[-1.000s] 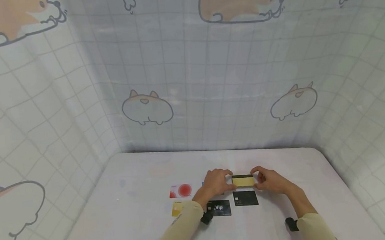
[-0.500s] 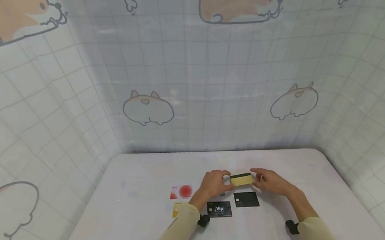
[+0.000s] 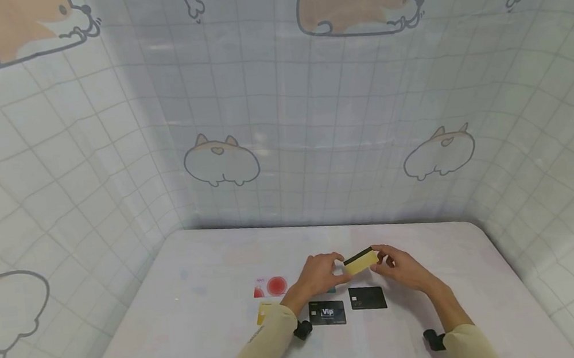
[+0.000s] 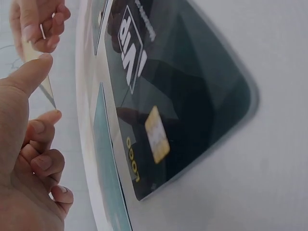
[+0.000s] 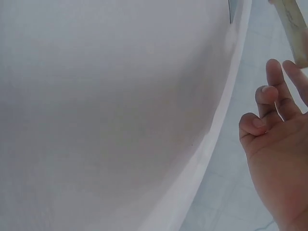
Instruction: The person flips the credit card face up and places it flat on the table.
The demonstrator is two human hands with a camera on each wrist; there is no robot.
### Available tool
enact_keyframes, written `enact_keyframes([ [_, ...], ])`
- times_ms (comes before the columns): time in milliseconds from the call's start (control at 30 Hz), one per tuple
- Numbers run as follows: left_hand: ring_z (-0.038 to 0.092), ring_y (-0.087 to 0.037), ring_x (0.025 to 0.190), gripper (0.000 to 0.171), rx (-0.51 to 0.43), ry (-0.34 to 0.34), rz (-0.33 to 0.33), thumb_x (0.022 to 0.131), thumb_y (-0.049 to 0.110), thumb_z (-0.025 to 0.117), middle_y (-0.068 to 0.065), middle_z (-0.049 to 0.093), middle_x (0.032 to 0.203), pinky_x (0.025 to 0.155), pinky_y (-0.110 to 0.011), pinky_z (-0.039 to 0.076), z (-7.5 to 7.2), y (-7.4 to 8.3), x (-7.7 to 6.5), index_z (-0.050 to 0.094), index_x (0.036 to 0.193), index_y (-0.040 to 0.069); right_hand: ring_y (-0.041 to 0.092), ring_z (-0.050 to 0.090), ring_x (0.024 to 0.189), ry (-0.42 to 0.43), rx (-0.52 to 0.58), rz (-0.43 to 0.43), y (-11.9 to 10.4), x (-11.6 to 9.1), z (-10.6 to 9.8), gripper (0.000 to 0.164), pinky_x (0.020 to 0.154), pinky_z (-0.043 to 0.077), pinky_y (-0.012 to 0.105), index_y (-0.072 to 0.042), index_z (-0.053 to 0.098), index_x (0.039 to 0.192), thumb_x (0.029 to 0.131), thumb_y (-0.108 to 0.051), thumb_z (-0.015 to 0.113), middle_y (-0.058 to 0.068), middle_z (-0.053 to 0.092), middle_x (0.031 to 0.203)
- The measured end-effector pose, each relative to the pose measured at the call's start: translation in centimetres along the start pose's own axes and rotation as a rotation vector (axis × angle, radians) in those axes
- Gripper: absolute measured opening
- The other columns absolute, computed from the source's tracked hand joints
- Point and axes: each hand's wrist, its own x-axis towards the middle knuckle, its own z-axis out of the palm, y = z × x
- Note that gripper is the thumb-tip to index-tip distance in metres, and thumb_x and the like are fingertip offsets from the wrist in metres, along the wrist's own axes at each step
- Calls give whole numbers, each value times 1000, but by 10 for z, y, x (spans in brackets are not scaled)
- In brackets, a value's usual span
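A yellow bank card [image 3: 361, 262] with a dark stripe along its far edge is held tilted above the table, its right end higher. My left hand [image 3: 321, 272] grips its left end between thumb and index finger. At the other end my right hand [image 3: 401, 267] pinches it the same way, the other fingers curled in. Below lie a black card [image 3: 367, 298] marked VIP and a dark "Vip" card [image 3: 327, 313]. The latter fills much of the left wrist view, where its gold chip shows. A teal card [image 4: 107, 154] is mostly hidden by my left hand in the head view.
To the left lie a white-and-red card [image 3: 270, 286] and a yellow card [image 3: 265, 311], partly covered by my left sleeve. All rest on a white tabletop [image 3: 216, 301]. A curtain [image 3: 312, 113] with a grid and cartoon dogs surrounds the table on three sides.
The yellow bank card has risen from the table and its right end has tipped upward. My right hand has gone up slightly with it; the left has shifted little.
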Motion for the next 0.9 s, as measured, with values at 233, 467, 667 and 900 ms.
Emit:
enact_keyframes([
  [233,57,-4,81,54,-10,-4,37,87,60,70,12,67,87,88,-38,45,3,-1,4,67,126,24,18,53,98,-12,38,13,0,7,4,73,77,45,33,-14,49,149,91,-53,69,2,61,121],
  [467,55,-3,78,53,-41,-37,72,85,60,73,12,67,85,88,-39,43,4,-1,6,68,124,25,22,52,99,-78,127,-57,-3,12,7,65,78,43,35,-25,46,150,93,-46,69,0,59,118],
  [667,53,-2,75,56,-42,-64,96,86,61,70,15,62,79,87,-39,42,5,1,5,67,128,24,24,55,105,-107,197,-129,-7,12,9,57,83,47,37,-19,49,145,94,-36,71,1,60,121],
  [900,49,-5,71,65,-39,-39,106,90,60,66,14,53,72,82,-36,39,5,3,6,58,142,22,33,53,129,-108,265,-171,-8,15,10,56,100,46,55,-11,47,142,95,-29,71,4,58,136],
])
